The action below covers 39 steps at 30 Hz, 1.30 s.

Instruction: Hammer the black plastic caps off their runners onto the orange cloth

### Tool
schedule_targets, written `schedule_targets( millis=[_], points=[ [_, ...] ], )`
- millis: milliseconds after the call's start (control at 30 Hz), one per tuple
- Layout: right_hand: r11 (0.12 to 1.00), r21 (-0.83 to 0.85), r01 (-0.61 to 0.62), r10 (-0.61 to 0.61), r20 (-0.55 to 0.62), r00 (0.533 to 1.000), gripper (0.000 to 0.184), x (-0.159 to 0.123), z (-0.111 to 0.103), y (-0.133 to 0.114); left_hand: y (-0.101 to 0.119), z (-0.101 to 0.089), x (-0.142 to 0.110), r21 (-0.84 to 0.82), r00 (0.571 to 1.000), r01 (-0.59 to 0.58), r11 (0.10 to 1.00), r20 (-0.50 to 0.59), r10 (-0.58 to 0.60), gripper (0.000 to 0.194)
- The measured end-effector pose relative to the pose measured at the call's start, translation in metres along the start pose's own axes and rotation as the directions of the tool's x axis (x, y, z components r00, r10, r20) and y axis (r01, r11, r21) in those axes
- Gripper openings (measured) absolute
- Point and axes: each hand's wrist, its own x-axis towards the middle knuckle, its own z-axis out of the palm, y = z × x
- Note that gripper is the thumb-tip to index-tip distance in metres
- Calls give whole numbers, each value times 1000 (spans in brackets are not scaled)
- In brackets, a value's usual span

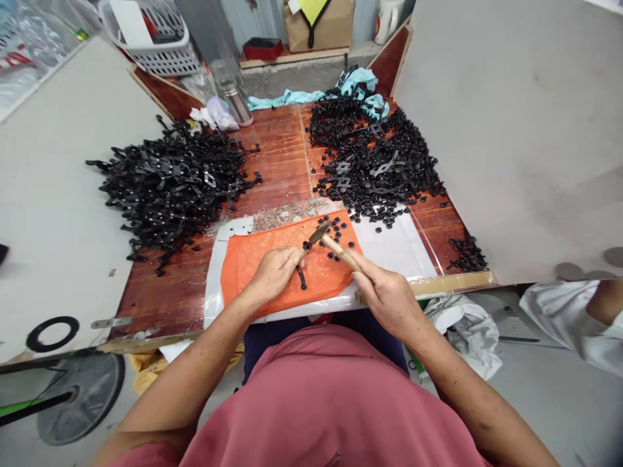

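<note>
Two bare hands work over an orange cloth point(257, 259), which serves here as the landmark. Above the middle of the cloth, the left hand point(275, 272) is closed in a pinch, thumb against fingers, on what appears to be a black strap point(301, 277); its upper part is hidden by the fingers. Over the cloth's right portion, the right hand point(387, 295) wraps around the handle of a hammer point(318, 233), whose head sits over the cloth just beyond the left fingertips.

The step in hand looks like hammer work on the small black part held there. Whether the head touches it or hangs just above cannot be told from this view. A blow from this pose would call for a steady left pinch, with the fingertips kept out from under the head, and a short, level stroke.

As for direction, the hammer's handle slants from the cloth's middle toward its near right corner, and the head lies across it, one end toward the cloth's far right corner, the other toward the left fingertips. The strap's visible length runs roughly near to far, slightly curved, its free end pointing to the cloth's near edge.

Small black discs point(351, 244) dot the far right part of the cloth. One black heap point(170, 181) lies beyond its left side, another heap point(409, 155) beyond its far right corner.
</note>
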Motion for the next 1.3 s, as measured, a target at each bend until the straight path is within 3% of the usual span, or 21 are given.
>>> schedule_targets(
  millis=[67, 133, 267, 333, 400, 467, 500, 600, 667, 733, 867, 967, 1133, 1300],
  points=[
    [979, 200, -41, 51, -47, 998, 35, 1, 1, -8, 5, 0, -4, -121, 994, 64, 991, -85, -74, 43],
    [931, 361, -63, 77, -23, 997, 23, 4, 6, -18, 11, 5, -7, -203, 983, 97, 974, -136, -126, 42],
    [860, 503, -80, 75, 30, 997, 17, 13, 28, -32, 16, 22, -12, -303, 968, 161, 939, -138, -210, 44],
    [855, 509, -101, 107, 18, 994, 14, 17, 36, -32, 16, 27, -18, -254, 961, 198, 947, -141, -239, 41],
    [832, 539, -129, 147, 10, 989, 13, 19, 40, -28, 16, 26, -26, -117, 936, 199, 973, -272, -224, 31],
    [779, 606, -161, 173, 39, 984, 13, 20, 40, -24, 19, 21, -36, 76, 905, 131, 988, -417, -88, 27],
    [745, 643, -177, 174, 68, 982, 14, 20, 39, -23, 21, 19, -41, 174, 904, 62, 983, -427, 19, 30],
    [674, 712, -198, 164, 117, 979, 14, 21, 39, -26, 32, 14, -48, 349, 945, -184, 919, -195, 263, 25],
    [672, 717, -185, 170, 94, 981, 14, 21, 40, -29, 37, 13, -46, 355, 956, -265, 897, -28, 293, 20],
    [695, 700, -164, 175, 56, 983, 15, 21, 39, -28, 37, 9, -39, 348, 962, -270, 898, 48, 270, 28],
    [830, 546, -110, 164, -51, 985, 23, 11, 25, -7, 15, -10, -15, 411, 981, -168, 896, -23, 195, 40],
    [914, 363, -181, 240, -124, 963, 29, -5, 11, 23, -5, -23, 2, 443, 991, -96, 891, -40, 127, 42],
    [919, 259, -297, 340, -141, 930, 36, -29, 4, 66, -15, -18, 16, 490, 998, -34, 871, -27, 54, 40],
    [878, 351, -327, 384, -106, 917, 39, -32, 7, 78, -8, -11, 19, 547, 1000, 5, 837, 7, -10, 42]
  ],
)
